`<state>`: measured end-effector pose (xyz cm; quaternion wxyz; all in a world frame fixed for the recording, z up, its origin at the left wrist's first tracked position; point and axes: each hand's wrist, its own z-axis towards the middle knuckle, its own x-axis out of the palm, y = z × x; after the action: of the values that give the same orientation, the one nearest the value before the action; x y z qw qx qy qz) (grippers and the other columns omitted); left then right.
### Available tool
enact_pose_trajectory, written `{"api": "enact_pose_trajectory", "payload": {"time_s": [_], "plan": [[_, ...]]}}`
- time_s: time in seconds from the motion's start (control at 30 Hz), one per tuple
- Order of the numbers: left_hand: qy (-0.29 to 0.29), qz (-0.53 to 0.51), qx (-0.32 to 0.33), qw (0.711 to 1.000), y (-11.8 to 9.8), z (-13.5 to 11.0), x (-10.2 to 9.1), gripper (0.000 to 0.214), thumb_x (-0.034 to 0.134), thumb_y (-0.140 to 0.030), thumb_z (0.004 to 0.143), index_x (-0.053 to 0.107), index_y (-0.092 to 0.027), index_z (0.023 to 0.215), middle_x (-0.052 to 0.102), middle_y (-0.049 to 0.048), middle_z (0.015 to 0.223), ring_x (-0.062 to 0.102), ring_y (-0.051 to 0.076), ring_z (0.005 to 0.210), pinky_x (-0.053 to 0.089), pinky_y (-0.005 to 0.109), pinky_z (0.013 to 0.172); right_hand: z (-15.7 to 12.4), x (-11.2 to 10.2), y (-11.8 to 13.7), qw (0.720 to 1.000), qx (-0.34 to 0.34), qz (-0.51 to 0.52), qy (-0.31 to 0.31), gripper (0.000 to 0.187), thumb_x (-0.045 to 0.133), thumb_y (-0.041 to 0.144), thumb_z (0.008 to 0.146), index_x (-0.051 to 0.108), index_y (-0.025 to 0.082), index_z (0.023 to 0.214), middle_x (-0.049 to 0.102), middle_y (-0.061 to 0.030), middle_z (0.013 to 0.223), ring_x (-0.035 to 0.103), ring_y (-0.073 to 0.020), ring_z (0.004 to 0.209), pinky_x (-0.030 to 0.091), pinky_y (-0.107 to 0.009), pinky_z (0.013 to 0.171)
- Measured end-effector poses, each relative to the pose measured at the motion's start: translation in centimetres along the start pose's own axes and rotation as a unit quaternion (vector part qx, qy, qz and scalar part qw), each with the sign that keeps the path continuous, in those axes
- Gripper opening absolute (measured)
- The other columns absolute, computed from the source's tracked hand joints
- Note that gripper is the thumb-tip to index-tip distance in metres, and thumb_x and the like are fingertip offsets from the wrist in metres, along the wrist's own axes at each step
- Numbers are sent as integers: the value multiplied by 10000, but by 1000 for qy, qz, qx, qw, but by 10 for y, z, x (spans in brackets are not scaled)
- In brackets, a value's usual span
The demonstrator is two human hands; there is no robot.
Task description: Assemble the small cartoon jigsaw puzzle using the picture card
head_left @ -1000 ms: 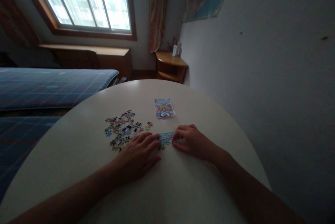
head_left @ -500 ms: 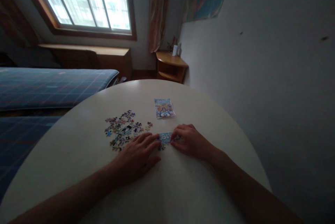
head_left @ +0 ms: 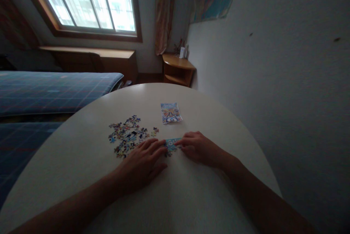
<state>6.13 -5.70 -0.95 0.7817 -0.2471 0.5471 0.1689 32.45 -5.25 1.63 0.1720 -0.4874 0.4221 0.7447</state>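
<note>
A small joined patch of blue jigsaw puzzle (head_left: 170, 144) lies on the white round table between my hands. My left hand (head_left: 146, 159) rests flat, fingers stretched out, with its fingertips at the patch's left edge. From the other side my right hand (head_left: 197, 147) reaches over the patch, its index finger extended and touching the top; the other fingers are curled, and part of the patch's right end is hidden under them. Left of the patch, a heap of loose jigsaw pieces (head_left: 127, 134) is spread out, partly behind my left hand.
Beyond the patch lies a printed picture sheet or packet (head_left: 171, 113) with a penguin-like figure. The table (head_left: 207, 197) has a rounded far edge. A bed with a plaid mattress (head_left: 54, 92) stands at the left, a corner shelf (head_left: 178, 62) behind, and a wall at the right.
My right hand's index finger has straightened and moved left over the puzzle patch, from a pinched pose at its right edge. My left hand has stayed in place.
</note>
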Motion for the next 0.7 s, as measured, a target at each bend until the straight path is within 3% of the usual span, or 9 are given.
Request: {"api": "enact_pose_trajectory", "payload": {"time_s": [0.1,0.33,0.7], "plan": [[4,3,1,1000,0,0,-1,333,498,-372,986,549,-213,1274,553,82,1405,480,289,1276,437,496,1079,-1,-2,2,998,15,61,-20,199,576,173,903,732,214,1020,694,-46,881,620,-144,748,464,-282,760],[10,10,0,1000,1,0,0,332,519,-368,977,547,-210,1268,551,79,1410,484,291,1276,436,499,1081,2,-1,3,972,144,170,-74,145,645,312,878,678,179,925,731,-26,829,634,-147,725,448,-257,658],[9,3,-1,1000,-1,0,-1,321,509,-365,981,544,-216,1263,549,77,1410,478,286,1279,430,497,1085,4,-1,2,962,175,192,-88,133,698,307,812,730,180,836,732,-20,760,626,-146,681,457,-263,635]]}}
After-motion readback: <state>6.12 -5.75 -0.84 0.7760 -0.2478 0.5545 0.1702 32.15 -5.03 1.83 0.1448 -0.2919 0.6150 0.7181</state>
